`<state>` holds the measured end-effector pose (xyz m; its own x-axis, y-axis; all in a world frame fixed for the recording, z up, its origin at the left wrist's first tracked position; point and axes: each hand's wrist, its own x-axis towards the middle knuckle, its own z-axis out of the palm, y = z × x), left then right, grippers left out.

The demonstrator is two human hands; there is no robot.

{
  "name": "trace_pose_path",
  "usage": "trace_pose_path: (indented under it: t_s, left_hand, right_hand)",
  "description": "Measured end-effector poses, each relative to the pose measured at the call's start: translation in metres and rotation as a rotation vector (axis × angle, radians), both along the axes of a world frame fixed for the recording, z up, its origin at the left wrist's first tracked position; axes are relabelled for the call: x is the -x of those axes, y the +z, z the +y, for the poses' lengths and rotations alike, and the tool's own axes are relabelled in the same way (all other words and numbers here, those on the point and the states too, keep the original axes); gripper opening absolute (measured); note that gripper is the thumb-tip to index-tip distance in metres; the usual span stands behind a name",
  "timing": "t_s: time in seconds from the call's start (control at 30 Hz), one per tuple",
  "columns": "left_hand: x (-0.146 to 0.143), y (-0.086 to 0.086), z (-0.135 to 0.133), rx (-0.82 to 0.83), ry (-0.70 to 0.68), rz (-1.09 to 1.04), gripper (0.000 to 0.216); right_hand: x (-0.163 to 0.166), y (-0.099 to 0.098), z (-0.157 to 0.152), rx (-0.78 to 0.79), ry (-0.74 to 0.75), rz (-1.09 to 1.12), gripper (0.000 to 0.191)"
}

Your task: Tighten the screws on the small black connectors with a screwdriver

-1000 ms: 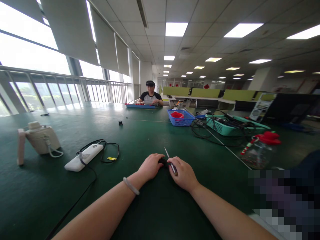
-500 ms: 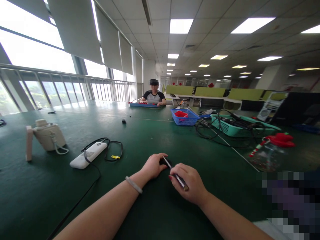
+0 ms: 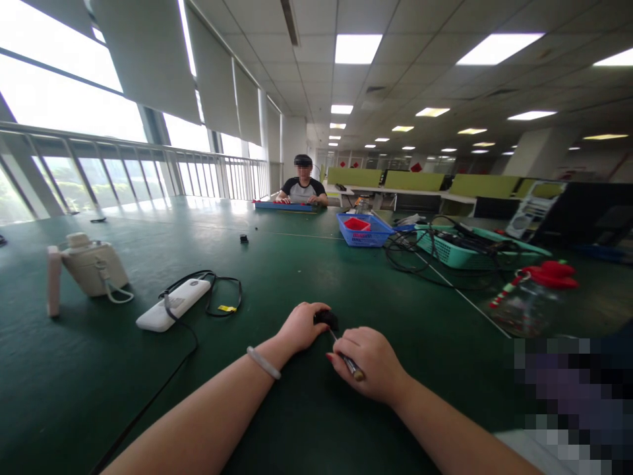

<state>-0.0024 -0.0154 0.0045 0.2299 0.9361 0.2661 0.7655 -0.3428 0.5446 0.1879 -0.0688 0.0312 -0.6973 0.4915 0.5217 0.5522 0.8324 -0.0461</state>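
On the dark green table, my left hand (image 3: 302,326) is closed round the side of a small black object (image 3: 328,320), gripping it between thumb and fingers. That object's kind is unclear, since my fingers cover part of it. Just to the right, my right hand (image 3: 368,361) grips a slim pen-like tool (image 3: 353,367) with a thin shaft and a brassy rear end. Its shaft points forward and left, with the tip beside my left thumb and close to the black object. I cannot tell whether the tip touches it.
To the left lie a white power bank (image 3: 174,305) with a black cable and a beige bottle (image 3: 95,267). On the right stand a red-lidded jar (image 3: 531,303), a green basket (image 3: 445,251) of cables and a blue basket (image 3: 368,234). A person (image 3: 302,188) sits at the far end.
The tool's tip has drawn back toward me and down from the far side of my left fingers. More of the black object shows now. My left hand stays nearly in place.
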Motion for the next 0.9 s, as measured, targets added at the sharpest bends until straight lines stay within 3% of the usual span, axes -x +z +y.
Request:
trace_pose_path:
  t_s: [0.9]
  left_hand:
    - [0.0001,0.0008,-0.0014,-0.022,-0.023,0.024,0.041]
  right_hand:
    - [0.0000,-0.0007,0.0017,0.013,-0.036,-0.039,0.021]
